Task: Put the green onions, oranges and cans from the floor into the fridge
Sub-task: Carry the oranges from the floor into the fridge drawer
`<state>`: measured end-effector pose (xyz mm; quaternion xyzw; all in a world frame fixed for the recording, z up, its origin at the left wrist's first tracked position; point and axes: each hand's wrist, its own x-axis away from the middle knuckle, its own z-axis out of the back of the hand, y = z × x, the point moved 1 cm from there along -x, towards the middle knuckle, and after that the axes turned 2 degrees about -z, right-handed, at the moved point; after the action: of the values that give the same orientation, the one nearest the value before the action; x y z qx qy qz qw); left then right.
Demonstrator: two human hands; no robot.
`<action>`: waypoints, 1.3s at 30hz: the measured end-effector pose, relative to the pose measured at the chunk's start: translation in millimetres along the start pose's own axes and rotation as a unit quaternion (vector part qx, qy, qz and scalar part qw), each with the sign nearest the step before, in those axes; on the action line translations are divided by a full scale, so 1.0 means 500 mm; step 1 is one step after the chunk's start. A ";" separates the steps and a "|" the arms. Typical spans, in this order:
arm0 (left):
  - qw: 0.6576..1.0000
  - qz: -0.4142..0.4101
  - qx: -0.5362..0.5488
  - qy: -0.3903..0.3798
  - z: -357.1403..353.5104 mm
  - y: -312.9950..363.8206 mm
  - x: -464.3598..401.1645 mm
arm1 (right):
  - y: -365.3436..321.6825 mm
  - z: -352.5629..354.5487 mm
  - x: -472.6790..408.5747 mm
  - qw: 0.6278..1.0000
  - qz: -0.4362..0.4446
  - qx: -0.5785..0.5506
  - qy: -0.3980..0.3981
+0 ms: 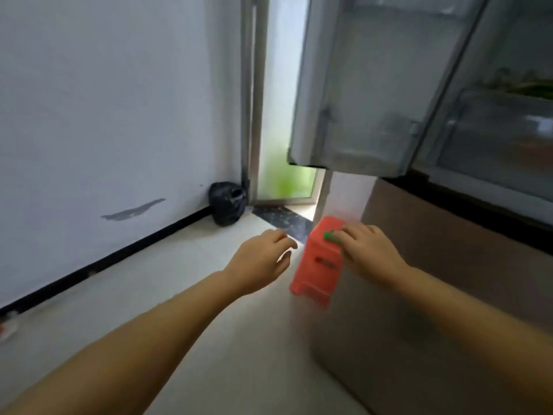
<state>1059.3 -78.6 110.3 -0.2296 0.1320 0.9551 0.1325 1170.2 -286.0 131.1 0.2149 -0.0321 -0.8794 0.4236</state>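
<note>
Right hand: my right hand (pixel 369 254) sits at about 4 o'clock from the picture's centre, its fingers (pixel 344 235) curled over a small green thing (pixel 330 236); only a green tip shows past them, too blurred for me to name.
Left hand: my left hand (pixel 260 259) reaches forward at about 6 o'clock, fingers loosely bent and apart, holding nothing; its fingertips are just beside the left edge of the red stool.
Red stool: a red plastic stool (pixel 317 265) stands on the floor (pixel 179 295) between my two hands, smeared by motion; the green thing is over its top, at the stool's 1 o'clock corner. I cannot tell whether it touches the top.
Fridge door: the open fridge door (pixel 374 85) hangs at 1 o'clock, its inner bins pale and blurred.
Fridge inside: at 3 o'clock the fridge (pixel 493 130) shows glass shelves; something long and green (pixel 535 91) lies on a shelf at the far right edge, well apart from both hands, too soft for me to name.
Fridge lower front: a brownish panel (pixel 449 250) runs under my right forearm.
Corner: a black bag (pixel 226 202) sits on the floor at 11 o'clock from my left hand, against the white wall (pixel 104 115) beside a narrow frosted window (pixel 284 115).
</note>
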 end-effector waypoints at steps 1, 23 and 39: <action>0.999 0.043 0.001 0.003 0.019 -0.038 0.067 | -0.075 -0.015 -0.019 1.000 0.008 -0.021 -0.008; 0.829 0.559 -0.019 -0.031 0.393 -0.669 1.041 | -1.312 -0.210 -0.437 0.921 0.249 -0.220 -0.203; 0.726 0.687 0.008 -0.003 0.538 -1.190 1.303 | -1.841 -0.333 -0.863 0.867 0.322 -0.197 -0.325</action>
<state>577.3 684.5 -80.7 -0.0721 0.2610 0.7844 -0.5580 801.6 650.5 -88.0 -0.1930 -0.0614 -0.7023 0.6825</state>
